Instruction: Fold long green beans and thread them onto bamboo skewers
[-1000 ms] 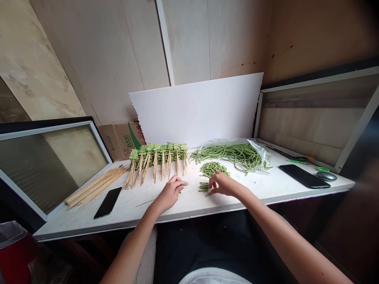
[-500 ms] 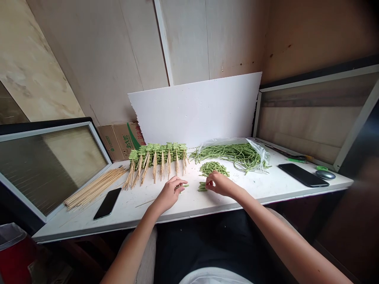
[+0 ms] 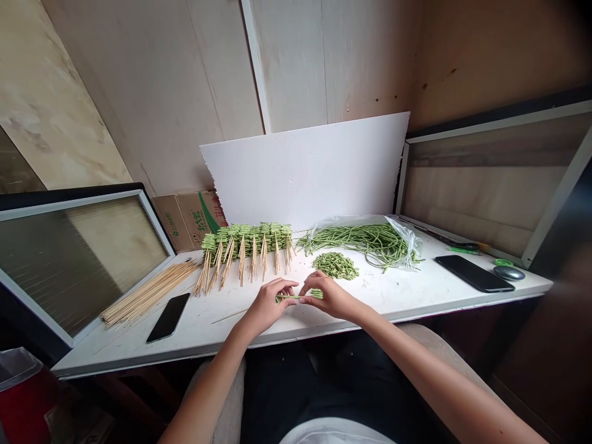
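My left hand [image 3: 272, 299] is closed on cut green bean pieces [image 3: 280, 297] above the front of the white table. Beside it, my right hand [image 3: 327, 296] pinches the end of a green piece that spans the small gap between my hands. A few short bean pieces [image 3: 317, 293] lie by my right fingers, partly hidden. Just behind is a heap of cut beans [image 3: 336, 265]. One thin stick [image 3: 230, 316] lies on the table left of my left hand.
Skewered bean bundles [image 3: 250, 237] stand in a row behind. Loose sticks [image 3: 150, 293] and a phone [image 3: 168, 317] lie left. Long beans in a plastic bag [image 3: 365, 240] lie at the back; another phone [image 3: 474, 273] and a grey oval object [image 3: 509, 272] are right.
My right hand has moved left from the small bean pieces to my left hand, with a green piece now between them. My left hand has shifted slightly right.
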The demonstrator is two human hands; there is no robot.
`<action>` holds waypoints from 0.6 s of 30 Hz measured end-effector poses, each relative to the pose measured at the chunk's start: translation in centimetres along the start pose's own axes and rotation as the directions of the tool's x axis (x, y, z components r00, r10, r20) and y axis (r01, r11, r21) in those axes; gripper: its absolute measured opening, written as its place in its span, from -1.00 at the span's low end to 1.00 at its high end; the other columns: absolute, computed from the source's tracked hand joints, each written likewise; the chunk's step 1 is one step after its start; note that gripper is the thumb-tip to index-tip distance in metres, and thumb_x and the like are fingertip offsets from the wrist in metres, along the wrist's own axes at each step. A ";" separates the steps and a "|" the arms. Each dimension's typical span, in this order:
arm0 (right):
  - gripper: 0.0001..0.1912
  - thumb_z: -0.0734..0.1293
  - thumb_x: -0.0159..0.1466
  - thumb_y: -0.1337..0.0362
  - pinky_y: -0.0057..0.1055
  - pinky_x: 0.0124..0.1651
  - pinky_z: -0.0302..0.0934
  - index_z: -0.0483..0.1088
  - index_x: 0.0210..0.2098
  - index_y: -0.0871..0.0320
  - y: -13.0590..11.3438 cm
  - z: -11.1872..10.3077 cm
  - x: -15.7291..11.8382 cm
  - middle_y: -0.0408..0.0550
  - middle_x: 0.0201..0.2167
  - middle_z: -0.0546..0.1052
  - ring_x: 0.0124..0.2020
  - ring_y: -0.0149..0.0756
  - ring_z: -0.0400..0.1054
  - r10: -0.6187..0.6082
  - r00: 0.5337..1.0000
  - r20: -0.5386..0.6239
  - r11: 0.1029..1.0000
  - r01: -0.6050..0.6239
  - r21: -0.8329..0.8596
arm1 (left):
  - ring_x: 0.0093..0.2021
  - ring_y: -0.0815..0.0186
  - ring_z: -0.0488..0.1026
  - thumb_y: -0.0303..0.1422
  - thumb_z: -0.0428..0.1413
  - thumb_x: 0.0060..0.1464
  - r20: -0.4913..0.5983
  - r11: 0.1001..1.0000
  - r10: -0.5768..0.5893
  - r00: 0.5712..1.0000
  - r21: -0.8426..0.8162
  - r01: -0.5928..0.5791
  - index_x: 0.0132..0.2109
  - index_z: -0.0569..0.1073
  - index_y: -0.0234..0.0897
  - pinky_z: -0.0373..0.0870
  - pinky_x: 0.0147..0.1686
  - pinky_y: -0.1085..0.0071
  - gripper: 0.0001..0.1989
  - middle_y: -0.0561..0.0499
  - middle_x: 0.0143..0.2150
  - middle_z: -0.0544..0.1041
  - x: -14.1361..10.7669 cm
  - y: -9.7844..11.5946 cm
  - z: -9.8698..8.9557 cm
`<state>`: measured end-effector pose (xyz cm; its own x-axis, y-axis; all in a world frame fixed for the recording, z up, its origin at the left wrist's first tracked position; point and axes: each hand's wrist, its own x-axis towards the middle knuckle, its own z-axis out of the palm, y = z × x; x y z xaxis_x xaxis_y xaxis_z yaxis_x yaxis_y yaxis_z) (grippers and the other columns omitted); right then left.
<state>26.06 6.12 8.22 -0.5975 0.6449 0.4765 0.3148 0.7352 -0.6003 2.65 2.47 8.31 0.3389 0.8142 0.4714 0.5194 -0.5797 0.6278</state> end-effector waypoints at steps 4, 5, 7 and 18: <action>-0.70 0.39 0.37 -0.03 -0.12 0.07 0.26 0.58 -0.20 0.06 0.5 -0.4 0.1 0.05 -0.20 0.58 0.01 -0.03 0.35 0.009 0.999 -0.045 1.000 -0.010 -0.015 | -0.14 0.22 0.54 -0.32 0.21 0.26 -0.030 0.999 -0.012 0.999 0.049 0.014 0.05 0.59 -0.18 0.50 -0.08 0.31 -0.76 -0.06 -0.12 0.60 0.0 -0.2 -0.1; -0.70 0.38 0.37 -0.03 -0.12 0.07 0.26 0.58 -0.19 0.06 0.4 -0.6 0.1 0.05 -0.19 0.58 0.01 -0.03 0.35 0.014 0.998 -0.058 1.000 -0.015 -0.013 | -0.14 0.22 0.55 -0.31 0.20 0.28 -0.039 0.998 -0.013 0.999 0.065 0.016 0.01 0.61 -0.18 0.49 -0.09 0.31 -0.79 -0.07 -0.12 0.61 0.0 -0.3 -0.2; -0.70 0.38 0.37 -0.03 -0.13 0.07 0.25 0.58 -0.18 0.06 0.2 -0.9 0.1 0.05 -0.17 0.58 0.01 -0.04 0.35 0.017 0.997 -0.074 1.000 -0.018 -0.008 | -0.14 0.20 0.55 -0.30 0.18 0.30 -0.052 0.996 -0.002 0.999 0.092 0.007 -0.08 0.64 -0.20 0.47 -0.11 0.31 -0.84 -0.08 -0.15 0.62 0.0 -0.4 -0.4; -0.75 0.41 0.36 0.03 -0.21 -0.06 0.27 0.53 -0.22 0.08 -1.3 0.7 0.2 0.01 -0.30 0.58 -0.14 -0.11 0.37 -0.104 0.981 -0.166 0.994 0.108 0.015 | -0.22 0.18 0.53 -0.33 0.17 0.30 -0.091 0.976 0.137 0.986 0.183 -0.119 -0.14 0.64 -0.21 0.44 -0.17 0.28 -0.86 -0.09 -0.23 0.60 0.0 1.5 0.0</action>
<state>25.00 5.18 8.64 -0.4963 0.5907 0.6362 0.2376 0.7973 -0.5549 3.43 1.58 9.19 0.3346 0.7206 0.6073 0.6101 -0.6568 0.4432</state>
